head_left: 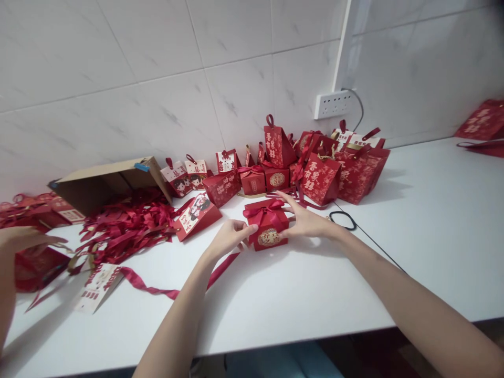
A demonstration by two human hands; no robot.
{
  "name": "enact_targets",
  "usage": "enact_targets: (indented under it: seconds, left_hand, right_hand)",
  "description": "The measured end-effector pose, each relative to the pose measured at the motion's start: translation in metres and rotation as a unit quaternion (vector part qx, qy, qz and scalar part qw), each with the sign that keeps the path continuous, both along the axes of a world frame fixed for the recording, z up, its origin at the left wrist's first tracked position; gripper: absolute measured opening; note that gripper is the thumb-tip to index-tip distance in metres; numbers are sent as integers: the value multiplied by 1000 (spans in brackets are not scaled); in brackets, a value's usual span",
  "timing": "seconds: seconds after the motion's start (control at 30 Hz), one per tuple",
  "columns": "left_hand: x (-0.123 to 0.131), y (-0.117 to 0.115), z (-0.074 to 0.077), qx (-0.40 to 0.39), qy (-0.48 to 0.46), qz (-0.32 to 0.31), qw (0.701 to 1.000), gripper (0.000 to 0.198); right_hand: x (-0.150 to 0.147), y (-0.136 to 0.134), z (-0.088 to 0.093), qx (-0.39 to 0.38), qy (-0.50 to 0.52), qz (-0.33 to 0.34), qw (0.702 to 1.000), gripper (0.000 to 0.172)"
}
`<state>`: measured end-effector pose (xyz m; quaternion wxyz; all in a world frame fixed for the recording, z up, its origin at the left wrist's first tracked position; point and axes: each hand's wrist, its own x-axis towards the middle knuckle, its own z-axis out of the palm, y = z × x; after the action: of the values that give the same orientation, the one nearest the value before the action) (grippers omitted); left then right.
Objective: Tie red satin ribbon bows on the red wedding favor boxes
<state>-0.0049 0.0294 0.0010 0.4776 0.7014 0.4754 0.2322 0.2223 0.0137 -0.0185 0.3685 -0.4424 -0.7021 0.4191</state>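
Note:
A red gift box [269,239] with a gold emblem stands upright on the white table, a red ribbon bow [264,212] tied across its top. My left hand [231,237] grips the box's left side, with the thumb at the front edge by the bow. Against its right side rests my right hand [305,219], thumb low at the front and index finger stretched out behind the bow; the two hands hold the box between them. Left of my left forearm, a loose red ribbon [146,286] trails over the table.
Finished-looking red gift boxes [321,178] crowd along the tiled wall. A cardboard carton [114,169] lies on its side, spilling a heap of red ribbons [132,228]. Another person's hand [27,239] is at far left. A black cord loop [343,220] lies right of my hand.

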Motion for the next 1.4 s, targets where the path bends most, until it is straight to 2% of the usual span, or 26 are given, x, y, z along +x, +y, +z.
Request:
enact_targets:
  seconds: [0.13, 0.3, 0.37, 0.57, 0.63, 0.77, 0.83, 0.9, 0.93, 1.0, 1.07, 1.13, 1.2, 1.3, 1.4]
  left_hand:
    - [1, 2, -3, 39, -32, 36, 998, 40]
    - [-2, -1, -1, 74, -29, 38, 996, 32]
    - [-3, -2, 0, 74, -32, 30, 996, 31]
    - [-2, 0, -3, -1, 16, -11, 1000, 30]
    - [-5, 2, -3, -18, 48, -27, 998, 31]
    - [-20, 7, 0, -67, 147, -110, 981, 23]
    - [-26, 11, 1, -68, 137, -78, 985, 18]
    - [-26, 14, 0, 3, 53, 38, 998, 16]
    - [-24, 15, -2, 58, -7, 97, 994, 16]
    - [-16, 14, -5, 161, -108, 148, 970, 18]
    - [-8, 11, -8, 223, -147, 124, 956, 20]
    - [-2, 7, -10, 266, -130, 100, 950, 18]
    - [2, 3, -11, 324, -99, 107, 935, 14]
    - [4, 0, -12, 426, -70, 123, 894, 8]
    - [5, -4, -15, 507, -47, 106, 854, 9]
  right_hand:
    - [3, 6, -6, 25, -20, -24, 999, 101]
    - [-2, 5, -7, -3, 67, 20, 998, 91]
    - [-6, 5, -9, 24, 78, 5, 997, 91]
    - [-12, 5, -15, 178, 23, -87, 980, 91]
    - [-11, 3, -13, 192, -9, -95, 977, 88]
    - [-11, -1, -8, 188, -32, -89, 978, 84]
    - [-11, -1, -9, 188, -26, -78, 979, 84]
    - [-11, 0, -11, 188, -14, -71, 980, 84]
    - [-11, 1, -11, 187, -7, -70, 980, 85]
    - [-12, 1, -13, 184, 5, -69, 980, 87]
    - [-12, 1, -12, 185, 13, -69, 980, 90]
    - [-13, 0, -12, 184, 21, -67, 980, 91]
    - [-13, 0, -11, 182, 26, -65, 981, 91]
    - [-13, -1, -11, 183, 26, -64, 981, 90]
    - [-13, -1, -12, 186, 17, -69, 980, 90]
